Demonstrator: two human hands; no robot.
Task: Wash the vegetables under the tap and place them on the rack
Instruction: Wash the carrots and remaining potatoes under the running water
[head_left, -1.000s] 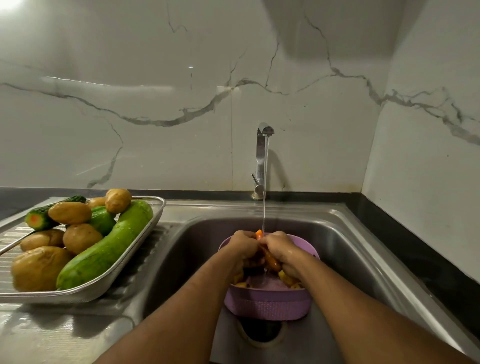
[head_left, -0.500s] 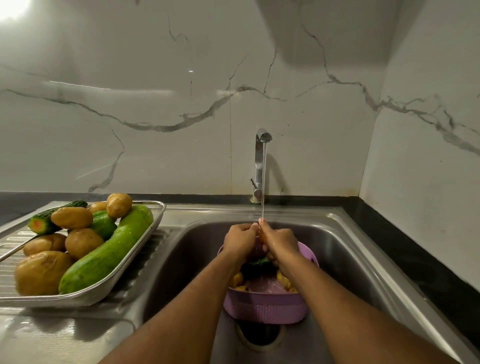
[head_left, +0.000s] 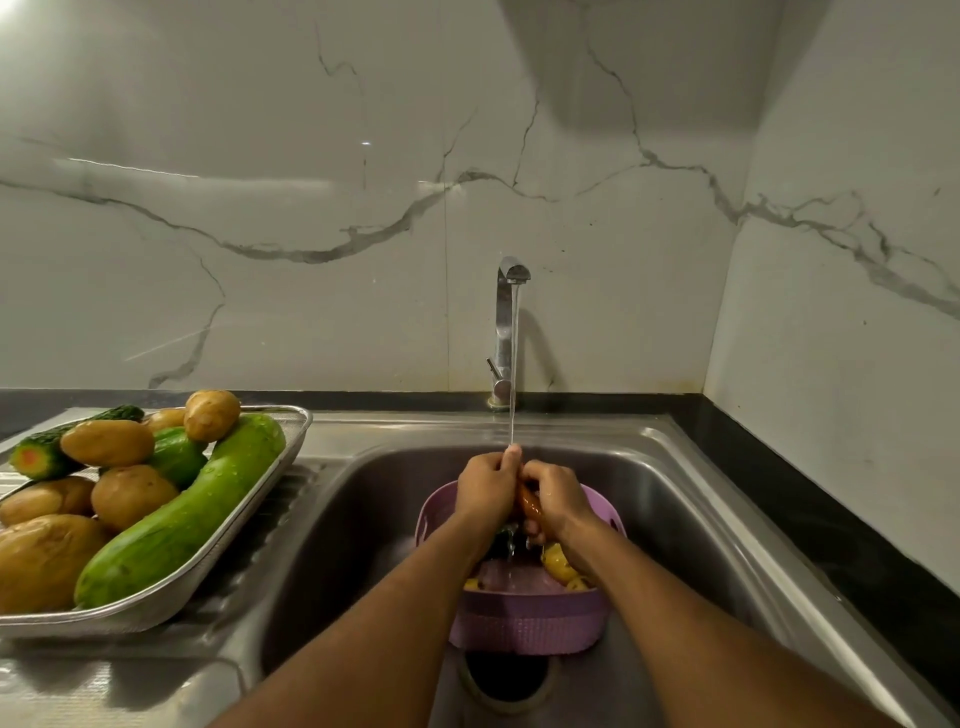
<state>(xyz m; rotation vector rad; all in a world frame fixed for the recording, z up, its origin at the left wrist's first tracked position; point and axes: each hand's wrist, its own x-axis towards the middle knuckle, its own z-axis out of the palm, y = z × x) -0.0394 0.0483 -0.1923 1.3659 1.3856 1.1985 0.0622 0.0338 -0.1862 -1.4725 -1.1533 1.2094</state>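
Here, a carrot (head_left: 531, 505) is gripped by both hands over the purple basket (head_left: 524, 618).

It is clasped by curled fingers of the left hand (head_left: 487, 486) and right hand (head_left: 555, 496) under the tap (head_left: 506, 332) stream (the rack (head_left: 228, 540) of washed potatoes stands left).

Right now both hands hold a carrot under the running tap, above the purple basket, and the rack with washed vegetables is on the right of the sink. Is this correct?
Not quite: the rack is left of the sink, as the head view shows. Both hands, left hand and right hand, do hold the carrot under the tap, above the purple basket.
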